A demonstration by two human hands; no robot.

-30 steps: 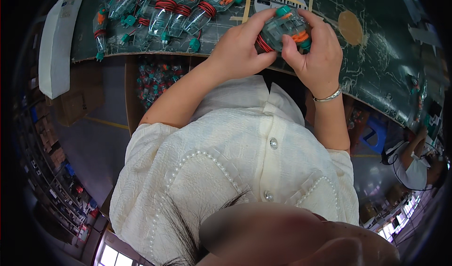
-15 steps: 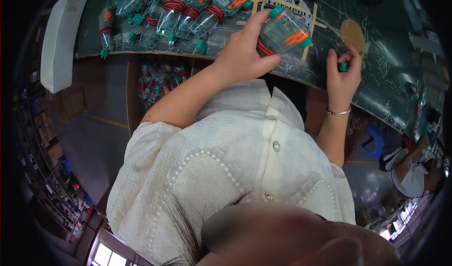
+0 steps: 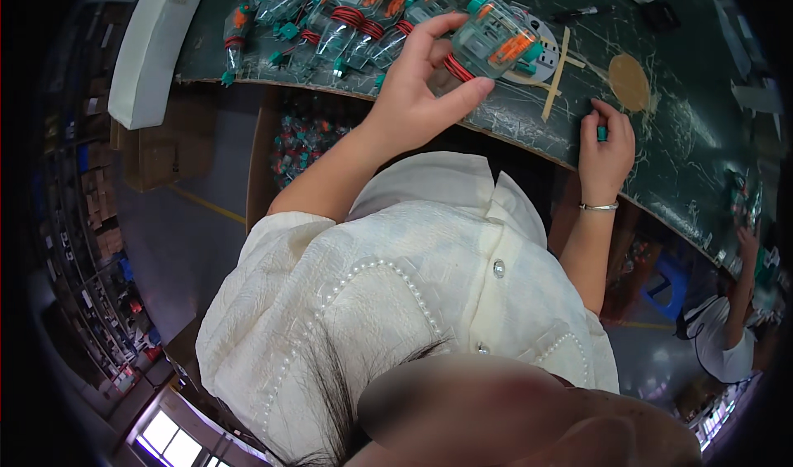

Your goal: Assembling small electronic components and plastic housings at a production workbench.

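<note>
My left hand (image 3: 421,83) is closed round the side of a clear plastic case (image 3: 489,37), holding it above the table's near edge. The case has green caps at its corners, orange pieces inside and a coil of red wire round its near left end. Behind it, partly hidden, is a round pale plate (image 3: 541,64) with dark markings, taped to the table. My right hand (image 3: 607,149) rests near the table edge, its fingers curled on a small green cap-like piece (image 3: 602,133). The lower part of that piece is hidden by the fingers.
Several similar clear cases (image 3: 340,37) with red wire lie on the dark green table at the left. A white box (image 3: 157,50) stands beyond them. A tan disc (image 3: 629,83), a black pen (image 3: 582,12) and yellow tape strips (image 3: 557,75) are at the right. Another person (image 3: 727,335) works far right.
The whole view has shifted slightly. My left hand has tilted the case a little. My right hand has drawn away from the tan disc, toward the table edge, with its fingers more tightly curled.
</note>
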